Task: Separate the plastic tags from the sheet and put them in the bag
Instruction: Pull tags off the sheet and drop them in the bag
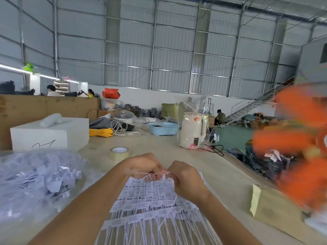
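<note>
Two hands are working the far edge of the sheet, low in the middle of the frame.

You are pinching thin white strands at the top edge of the sheet of plastic tags (pixel 150 202) with your left hand (pixel 143 167) and right hand (pixel 185 179), fingers curled tight on them. Many rows are still sitting joined on the table (pixel 230 174) below your wrists. At the left edge, the clear bag (pixel 35 177) is already holding a large heap of loose tags, so much looks done, much remains.

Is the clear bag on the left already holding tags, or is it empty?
Holding tags. The clear bag bulges with a heap of loose white tags visible through its plastic. Whether its mouth is open cannot be told.
</note>
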